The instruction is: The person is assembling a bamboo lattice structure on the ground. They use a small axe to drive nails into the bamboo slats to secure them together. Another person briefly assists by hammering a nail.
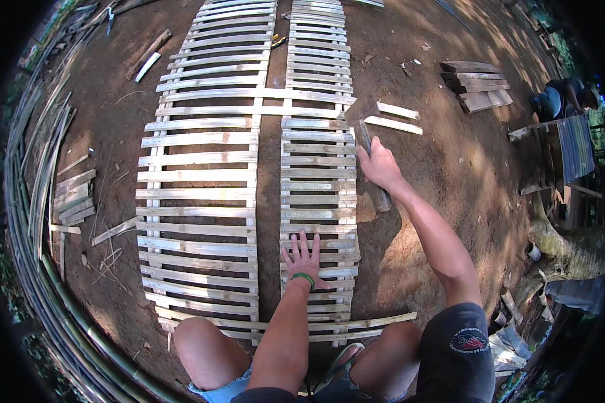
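Fingers spread, my left hand [304, 258] lies flat on the narrower slatted bamboo panel [316, 186]. A green band circles that wrist. At this panel's right edge my right hand [380, 166] is closed round a long, dark, bar-like tool [383, 199]. The tool's ends stick out beyond the hand, and its exact kind is unclear. A wider slatted bamboo panel [202, 176] lies parallel on the left, with a gap between the two. A longer crosswise slat [289, 94] bridges both panels farther away.
Two loose bamboo strips [394, 125] lie right of the panels. Stacked boards [476, 86] sit farther right, near another person [563, 97]. Long bamboo poles [60, 289] curve along the left. A short slat pile [75, 196] rests there. Crosswise strips [363, 323] lie before my knees.
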Motion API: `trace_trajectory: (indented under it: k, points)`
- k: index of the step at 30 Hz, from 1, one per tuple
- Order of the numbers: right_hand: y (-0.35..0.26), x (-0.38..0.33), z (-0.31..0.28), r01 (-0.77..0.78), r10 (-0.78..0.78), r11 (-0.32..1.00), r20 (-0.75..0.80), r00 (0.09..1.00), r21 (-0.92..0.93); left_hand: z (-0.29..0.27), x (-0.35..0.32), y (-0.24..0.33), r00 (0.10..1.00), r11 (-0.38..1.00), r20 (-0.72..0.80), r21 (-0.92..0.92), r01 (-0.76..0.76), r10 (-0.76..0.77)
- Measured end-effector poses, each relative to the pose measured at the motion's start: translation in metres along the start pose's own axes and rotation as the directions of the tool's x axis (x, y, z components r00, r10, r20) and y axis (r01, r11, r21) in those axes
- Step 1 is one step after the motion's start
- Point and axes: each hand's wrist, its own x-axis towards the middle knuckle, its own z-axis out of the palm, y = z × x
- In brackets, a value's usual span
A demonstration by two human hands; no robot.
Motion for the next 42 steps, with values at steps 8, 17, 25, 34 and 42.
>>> trace_trajectory:
  k: [8, 17, 25, 34, 42]
  points:
    - [-0.036, -0.009, -0.025, -0.043, 0.042, 0.995, 0.010, 0.999, 0.095, 0.005, -0.004, -0.006, 0.998, 0.998, -0.034, -0.038, 0.047, -0.048]
    - [-0.051, 0.039, -0.042, -0.089, 0.149, 0.984, 0.427, 0.892, -0.157, 0.009, -0.002, -0.008, 0.999, 1.000, -0.036, -0.007, 0.014, -0.014]
    - [0.006, 0.023, 0.010, 0.049, -0.055, 0.997, -0.105, 0.993, -0.058, 0.009, 0.003, 0.002, 1.000, 1.000, -0.023, -0.006, -0.017, 0.017]
    - [-0.022, 0.015, -0.031, -0.073, 0.085, 0.986, -0.075, 0.994, 0.153, 0.006, -0.001, -0.005, 1.000, 1.000, -0.002, -0.024, 0.013, -0.013]
    - [-0.018, 0.031, -0.063, -0.146, 0.154, 0.987, 0.144, 0.978, -0.069, 0.006, -0.004, -0.010, 0.999, 0.999, -0.009, -0.027, 0.034, -0.034]
